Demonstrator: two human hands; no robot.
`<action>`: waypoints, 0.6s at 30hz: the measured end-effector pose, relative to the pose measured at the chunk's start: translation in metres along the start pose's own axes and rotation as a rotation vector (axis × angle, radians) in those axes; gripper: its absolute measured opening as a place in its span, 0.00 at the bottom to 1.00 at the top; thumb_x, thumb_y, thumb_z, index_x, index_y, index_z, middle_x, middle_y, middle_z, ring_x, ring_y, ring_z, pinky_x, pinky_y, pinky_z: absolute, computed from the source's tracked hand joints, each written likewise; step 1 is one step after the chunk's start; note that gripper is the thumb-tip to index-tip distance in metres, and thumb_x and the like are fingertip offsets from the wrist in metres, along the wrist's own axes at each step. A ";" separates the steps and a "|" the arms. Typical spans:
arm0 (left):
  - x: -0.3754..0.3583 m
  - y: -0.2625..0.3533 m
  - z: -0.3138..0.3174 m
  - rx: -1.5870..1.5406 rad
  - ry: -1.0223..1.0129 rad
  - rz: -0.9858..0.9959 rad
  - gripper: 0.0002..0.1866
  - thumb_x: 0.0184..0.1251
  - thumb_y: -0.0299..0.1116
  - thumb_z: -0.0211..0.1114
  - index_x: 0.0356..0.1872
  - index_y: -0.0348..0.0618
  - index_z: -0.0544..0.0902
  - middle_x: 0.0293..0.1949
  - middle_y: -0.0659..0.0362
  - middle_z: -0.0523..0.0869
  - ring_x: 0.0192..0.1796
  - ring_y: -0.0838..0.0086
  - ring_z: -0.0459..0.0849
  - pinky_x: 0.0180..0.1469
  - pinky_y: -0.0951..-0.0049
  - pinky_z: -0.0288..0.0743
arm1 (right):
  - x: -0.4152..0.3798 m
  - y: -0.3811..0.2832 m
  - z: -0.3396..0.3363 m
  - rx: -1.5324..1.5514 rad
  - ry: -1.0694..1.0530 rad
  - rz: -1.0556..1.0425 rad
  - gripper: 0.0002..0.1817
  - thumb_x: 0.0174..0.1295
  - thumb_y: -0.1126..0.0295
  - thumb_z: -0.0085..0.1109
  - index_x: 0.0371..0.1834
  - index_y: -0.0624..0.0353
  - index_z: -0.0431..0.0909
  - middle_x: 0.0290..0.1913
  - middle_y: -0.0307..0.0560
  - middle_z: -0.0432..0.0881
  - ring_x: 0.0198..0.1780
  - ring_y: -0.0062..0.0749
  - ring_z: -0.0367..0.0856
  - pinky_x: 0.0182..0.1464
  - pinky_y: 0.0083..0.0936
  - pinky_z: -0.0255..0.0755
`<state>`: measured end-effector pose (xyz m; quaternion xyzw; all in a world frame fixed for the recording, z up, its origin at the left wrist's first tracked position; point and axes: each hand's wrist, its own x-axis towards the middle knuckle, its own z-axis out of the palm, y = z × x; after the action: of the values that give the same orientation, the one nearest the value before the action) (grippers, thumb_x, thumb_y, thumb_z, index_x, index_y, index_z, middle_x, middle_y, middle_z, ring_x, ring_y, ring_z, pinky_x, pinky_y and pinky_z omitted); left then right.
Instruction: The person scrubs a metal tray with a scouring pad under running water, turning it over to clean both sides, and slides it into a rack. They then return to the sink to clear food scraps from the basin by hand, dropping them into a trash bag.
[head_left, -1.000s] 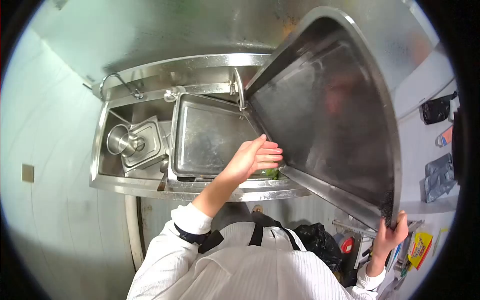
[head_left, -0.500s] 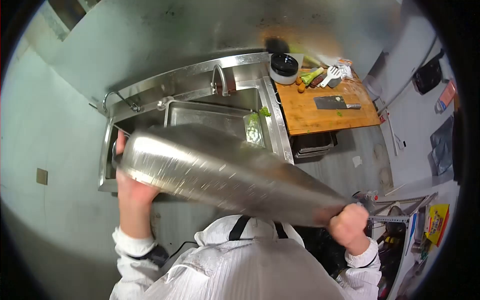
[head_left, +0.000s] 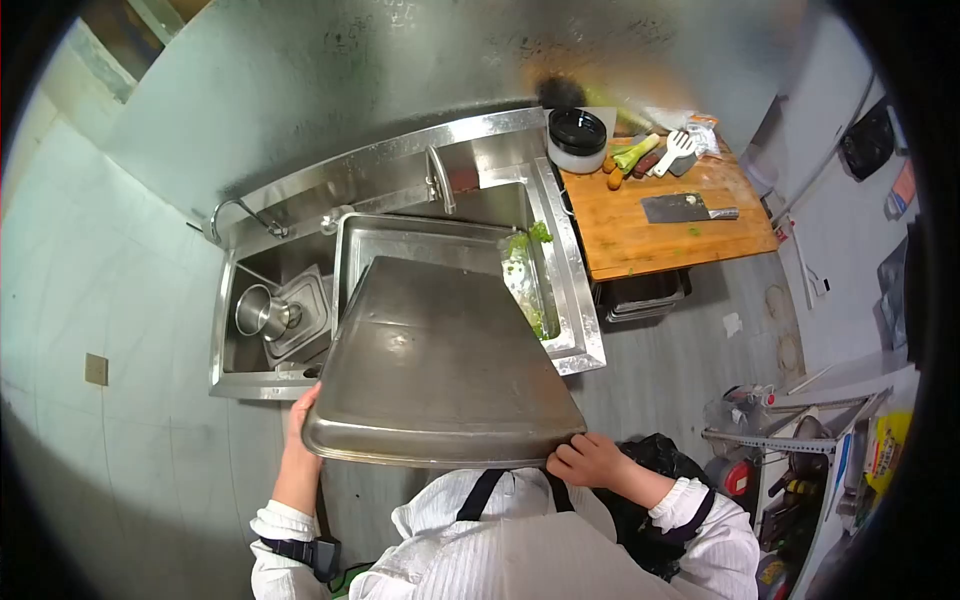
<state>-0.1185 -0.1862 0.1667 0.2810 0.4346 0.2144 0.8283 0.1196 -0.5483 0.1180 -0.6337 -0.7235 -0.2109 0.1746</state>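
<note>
We hold the large steel tray (head_left: 440, 370) flat above the sink (head_left: 560, 300), left hand (head_left: 300, 430) and right hand (head_left: 585, 460) fingers clenched on its near corners; next, we judge, it needs lowering squarely onto the tray below (head_left: 420, 240).

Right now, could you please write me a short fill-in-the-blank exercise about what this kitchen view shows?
1. Both hands, the left hand and the right hand, grip the near rim of a large steel ____.
2. The cleaver lies on the wooden ____.
3. The small steel pot sits in the ____ basin of the sink.

Missing words: tray; cutting board; left
</note>
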 end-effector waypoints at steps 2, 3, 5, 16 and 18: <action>0.016 -0.012 0.003 0.027 0.065 -0.072 0.14 0.63 0.37 0.55 0.43 0.37 0.78 0.40 0.54 0.83 0.42 0.64 0.81 0.47 0.65 0.75 | -0.008 0.004 0.024 0.026 -0.065 0.034 0.06 0.44 0.67 0.54 0.21 0.46 0.65 0.21 0.32 0.60 0.23 0.21 0.63 0.23 0.18 0.57; 0.023 -0.020 0.004 0.023 0.075 -0.081 0.14 0.63 0.37 0.55 0.43 0.37 0.78 0.40 0.54 0.83 0.42 0.64 0.81 0.47 0.65 0.75 | -0.014 0.008 0.038 0.049 -0.120 0.061 0.06 0.42 0.67 0.54 0.21 0.46 0.66 0.21 0.33 0.61 0.24 0.22 0.64 0.23 0.18 0.58; 0.040 -0.030 0.009 0.008 0.091 -0.106 0.15 0.63 0.38 0.56 0.45 0.37 0.77 0.42 0.53 0.82 0.43 0.63 0.81 0.49 0.64 0.74 | -0.021 0.017 0.063 0.083 -0.178 0.096 0.07 0.41 0.66 0.54 0.20 0.47 0.66 0.21 0.33 0.62 0.24 0.23 0.66 0.23 0.19 0.60; 0.101 -0.060 -0.003 -0.131 0.000 -0.262 0.19 0.63 0.42 0.56 0.49 0.39 0.75 0.49 0.51 0.79 0.50 0.58 0.77 0.56 0.54 0.69 | -0.043 0.071 0.157 0.033 0.120 0.516 0.08 0.38 0.72 0.55 0.15 0.53 0.64 0.20 0.38 0.64 0.22 0.30 0.66 0.22 0.26 0.59; 0.099 -0.058 0.003 -0.098 0.042 -0.265 0.21 0.64 0.44 0.54 0.50 0.39 0.75 0.49 0.51 0.79 0.51 0.58 0.77 0.57 0.55 0.68 | -0.059 0.063 0.173 0.031 0.179 0.585 0.08 0.40 0.72 0.55 0.14 0.54 0.64 0.20 0.38 0.66 0.22 0.33 0.66 0.24 0.30 0.61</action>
<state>-0.0568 -0.1711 0.0710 0.1760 0.4742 0.1298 0.8529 0.1921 -0.5004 -0.0543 -0.7911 -0.4953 -0.1958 0.3007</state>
